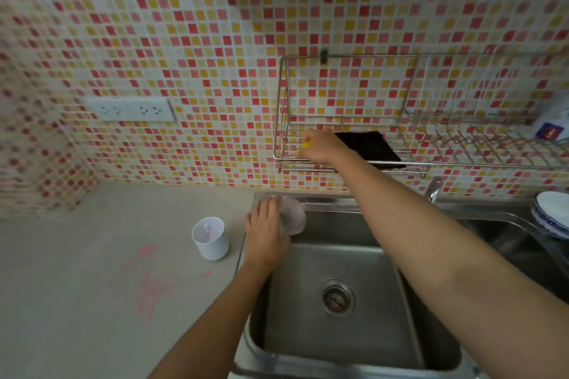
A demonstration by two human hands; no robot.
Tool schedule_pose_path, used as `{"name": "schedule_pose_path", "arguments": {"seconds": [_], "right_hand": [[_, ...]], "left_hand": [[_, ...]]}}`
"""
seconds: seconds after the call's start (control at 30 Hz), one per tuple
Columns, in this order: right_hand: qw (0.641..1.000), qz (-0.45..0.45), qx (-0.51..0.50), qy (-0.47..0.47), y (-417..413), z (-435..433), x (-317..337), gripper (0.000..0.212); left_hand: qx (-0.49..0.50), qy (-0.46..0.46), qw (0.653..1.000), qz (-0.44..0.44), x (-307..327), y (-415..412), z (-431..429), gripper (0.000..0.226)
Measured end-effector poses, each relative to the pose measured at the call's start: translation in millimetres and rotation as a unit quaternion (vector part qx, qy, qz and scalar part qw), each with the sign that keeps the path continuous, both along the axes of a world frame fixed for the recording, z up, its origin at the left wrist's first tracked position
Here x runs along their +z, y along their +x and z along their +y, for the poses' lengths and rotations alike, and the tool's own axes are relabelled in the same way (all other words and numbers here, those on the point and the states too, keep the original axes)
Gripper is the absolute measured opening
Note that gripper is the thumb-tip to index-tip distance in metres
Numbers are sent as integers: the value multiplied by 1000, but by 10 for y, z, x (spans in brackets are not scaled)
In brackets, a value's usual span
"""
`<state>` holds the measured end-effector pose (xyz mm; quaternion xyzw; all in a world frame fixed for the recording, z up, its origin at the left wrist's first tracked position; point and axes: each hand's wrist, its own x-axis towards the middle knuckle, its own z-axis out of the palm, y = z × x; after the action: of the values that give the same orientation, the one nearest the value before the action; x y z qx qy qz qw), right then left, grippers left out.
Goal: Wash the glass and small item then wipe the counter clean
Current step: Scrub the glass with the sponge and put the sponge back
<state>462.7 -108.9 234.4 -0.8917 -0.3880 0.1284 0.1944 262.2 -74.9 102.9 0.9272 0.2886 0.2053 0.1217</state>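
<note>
Left hand (266,234) grips glass (294,215) over back-left corner of sink (332,228), likely so drips fall in basin. Right hand (320,148) up at wall rack (281,101), fingers closed on yellow sponge (306,142) (only corner shows), beside dark pad (369,148). White cup (211,238) waits on table (77,286) just beside sink's left edge. Pink smears (151,286) toward front edge, unwiped.

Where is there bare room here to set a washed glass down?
The counter left of the white cup is bare, though pink-smeared. The sink floor around the drain is free. Crowded: the sink's back-left corner, where the left hand grips the glass, and the left end of the rack, with the right hand, yellow item and black pad.
</note>
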Motion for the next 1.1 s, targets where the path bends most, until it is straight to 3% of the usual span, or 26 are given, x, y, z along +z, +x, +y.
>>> {"name": "schedule_pose_path", "arguments": {"seconds": [0.13,0.23,0.33,0.43,0.53,0.6,0.73,0.8,0.97,1.1], "right_hand": [[996,-41,-73,4,83,156,-78,53],[991,-57,-114,49,88,166,-119,39],[976,-31,-121,178,-7,43,-50,48],[936,-33,-98,335,-229,-146,72,57],[905,-86,-104,403,-534,-427,87,45],[915,-92,-95,382,-762,-656,-68,36],[973,-48,-43,222,-1124,-1072,-663,35],[986,-53,-10,161,-1222,-1191,-935,34],[966,-210,104,111,-1197,-1353,-1200,33],[966,-203,120,109,-1138,-1470,-1243,32]], "left_hand": [[-33,15,999,-5,7,-101,74,81],[-48,1,999,-21,-3,-157,120,79],[-72,-13,996,-46,-47,-209,161,73],[-85,-24,995,-45,-73,-263,196,68],[-96,-11,995,-31,-106,-291,237,66],[-108,-29,994,-20,-152,-296,268,68],[-139,-78,987,-7,-160,-243,230,71],[-154,-85,984,-1,-134,-207,164,74],[-176,-67,982,27,-89,-82,39,80],[-180,-16,983,41,-27,65,-79,69]]}}
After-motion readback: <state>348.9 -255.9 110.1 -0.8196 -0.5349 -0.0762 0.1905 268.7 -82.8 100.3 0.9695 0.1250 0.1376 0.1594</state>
